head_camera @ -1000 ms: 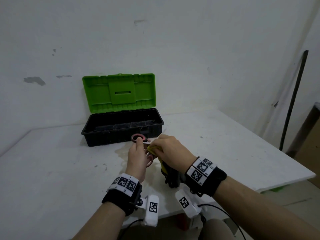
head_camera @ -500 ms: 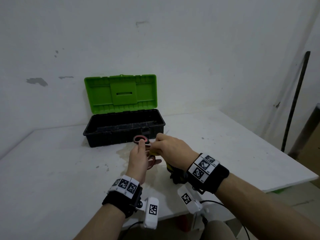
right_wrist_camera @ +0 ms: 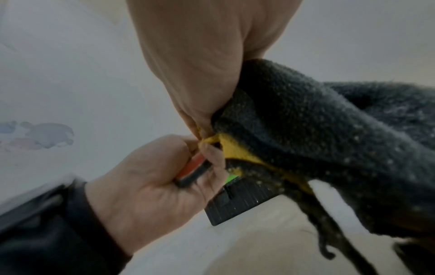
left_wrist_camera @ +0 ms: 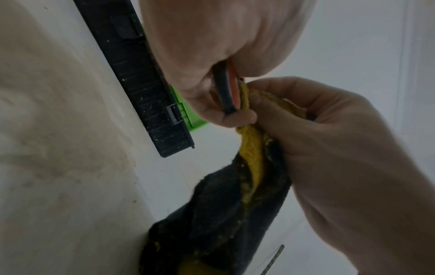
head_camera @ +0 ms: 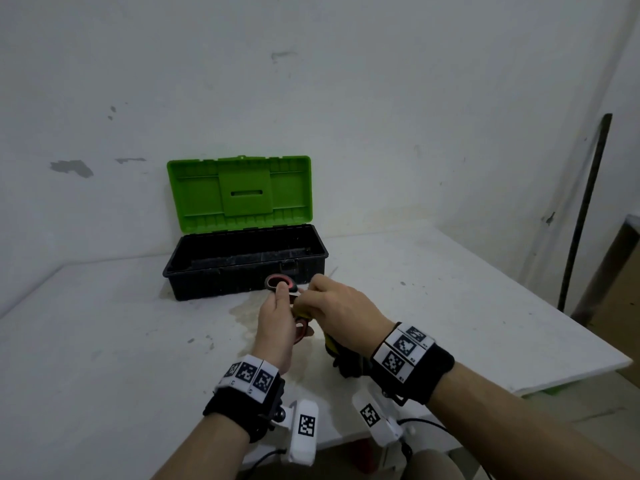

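My left hand (head_camera: pixel 281 299) grips a pair of scissors (head_camera: pixel 279 282) with black and red handles; one handle loop sticks up above the fingers. In the left wrist view the scissors handle (left_wrist_camera: pixel 226 89) runs through my curled left hand (left_wrist_camera: pixel 212 46). My right hand (head_camera: pixel 313 299) pinches a yellow and dark grey cloth (head_camera: pixel 346 362) against the scissors, beside the left hand. The cloth (left_wrist_camera: pixel 235 204) hangs down to the table. In the right wrist view, the cloth (right_wrist_camera: pixel 317 130) bunches under my right hand (right_wrist_camera: pixel 200 65). The blades are hidden by the hands and the cloth.
An open toolbox (head_camera: pixel 180 271) with a black tray and an upright green lid (head_camera: pixel 239 194) stands just beyond my hands on the white table (head_camera: pixel 104 341). The wall is close behind it. The table's right edge (head_camera: pixel 571 375) drops to the floor, and a dark rod (head_camera: pixel 585 209) leans there.
Both hands keep their grips and stay in front of the toolbox. The right hand has shifted the cloth slightly against the scissors, and less of the yellow shows.
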Demonstrator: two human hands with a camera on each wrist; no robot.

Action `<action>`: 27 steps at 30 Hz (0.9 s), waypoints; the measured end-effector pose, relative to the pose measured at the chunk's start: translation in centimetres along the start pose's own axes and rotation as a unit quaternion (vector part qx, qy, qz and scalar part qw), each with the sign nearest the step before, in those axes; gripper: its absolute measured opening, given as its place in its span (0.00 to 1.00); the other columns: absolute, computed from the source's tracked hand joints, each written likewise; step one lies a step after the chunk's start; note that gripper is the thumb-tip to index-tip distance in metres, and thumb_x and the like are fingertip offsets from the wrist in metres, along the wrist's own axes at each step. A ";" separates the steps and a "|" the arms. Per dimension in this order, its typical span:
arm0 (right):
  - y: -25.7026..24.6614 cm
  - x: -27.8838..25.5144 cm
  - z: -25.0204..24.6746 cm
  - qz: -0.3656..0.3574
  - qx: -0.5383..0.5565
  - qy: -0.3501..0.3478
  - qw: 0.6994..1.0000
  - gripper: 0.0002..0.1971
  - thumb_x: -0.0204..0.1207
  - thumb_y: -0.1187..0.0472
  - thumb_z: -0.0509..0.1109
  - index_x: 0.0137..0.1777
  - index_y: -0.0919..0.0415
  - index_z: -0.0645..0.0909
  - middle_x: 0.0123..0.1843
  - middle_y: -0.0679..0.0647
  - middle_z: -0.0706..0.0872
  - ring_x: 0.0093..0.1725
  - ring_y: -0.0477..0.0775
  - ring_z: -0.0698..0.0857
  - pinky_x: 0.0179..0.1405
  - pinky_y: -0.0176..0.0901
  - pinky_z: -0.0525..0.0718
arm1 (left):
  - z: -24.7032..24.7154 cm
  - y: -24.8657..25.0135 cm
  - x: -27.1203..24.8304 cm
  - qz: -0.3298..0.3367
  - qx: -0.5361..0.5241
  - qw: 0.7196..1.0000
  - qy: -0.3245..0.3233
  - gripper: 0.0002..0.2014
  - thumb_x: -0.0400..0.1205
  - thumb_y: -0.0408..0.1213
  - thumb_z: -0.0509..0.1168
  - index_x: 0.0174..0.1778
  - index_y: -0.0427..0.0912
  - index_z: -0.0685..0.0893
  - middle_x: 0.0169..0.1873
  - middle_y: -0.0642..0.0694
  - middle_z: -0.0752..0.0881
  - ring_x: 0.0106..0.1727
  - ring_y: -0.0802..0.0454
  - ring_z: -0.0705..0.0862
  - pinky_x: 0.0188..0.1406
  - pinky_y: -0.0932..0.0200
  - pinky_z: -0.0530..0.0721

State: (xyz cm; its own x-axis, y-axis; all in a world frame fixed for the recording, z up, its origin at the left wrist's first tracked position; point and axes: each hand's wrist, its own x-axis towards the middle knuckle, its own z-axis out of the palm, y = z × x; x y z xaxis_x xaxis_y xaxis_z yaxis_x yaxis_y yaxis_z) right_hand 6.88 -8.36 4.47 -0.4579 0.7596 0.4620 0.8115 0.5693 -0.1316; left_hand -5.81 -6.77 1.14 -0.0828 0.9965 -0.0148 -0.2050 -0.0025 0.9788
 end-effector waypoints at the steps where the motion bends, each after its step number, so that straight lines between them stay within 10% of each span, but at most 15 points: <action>1: -0.1 -0.2 0.2 -0.002 0.008 0.004 1.000 0.08 0.84 0.58 0.63 0.52 0.51 0.85 0.49 0.51 0.77 0.39 0.57 0.80 0.31 0.53 0.81 | 0.0 0.1 0.0 0.000 -0.005 1.000 0.000 0.20 0.92 0.52 0.51 0.52 0.43 0.81 0.48 0.35 0.89 0.42 0.37 0.89 0.29 0.51 0.84; 6: 1.8 -0.1 0.3 0.098 0.053 0.075 0.991 0.07 0.83 0.59 0.65 0.52 0.54 0.86 0.49 0.53 0.80 0.42 0.60 0.83 0.39 0.56 0.84 | -0.3 0.3 -0.1 -0.010 -0.041 0.999 0.004 0.21 0.92 0.50 0.52 0.50 0.38 0.82 0.40 0.39 0.86 0.30 0.47 0.81 0.22 0.55 0.80; 27: 1.9 -0.5 0.9 0.120 0.068 0.071 0.988 0.10 0.84 0.55 0.63 0.54 0.51 0.86 0.49 0.53 0.81 0.44 0.59 0.83 0.43 0.57 0.84 | -0.2 -0.2 0.2 0.024 -0.016 1.000 -0.002 0.21 0.92 0.47 0.52 0.47 0.37 0.83 0.38 0.37 0.85 0.29 0.47 0.82 0.20 0.56 0.81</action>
State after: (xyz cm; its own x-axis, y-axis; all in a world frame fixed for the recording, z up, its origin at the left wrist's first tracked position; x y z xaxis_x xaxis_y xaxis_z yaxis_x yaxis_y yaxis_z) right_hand 8.35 -7.41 3.20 -0.1947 0.8313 0.5207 0.8299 0.4226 -0.3643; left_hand -5.94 -6.58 0.91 -0.0894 0.9955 0.0320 -0.2324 -0.0521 0.9712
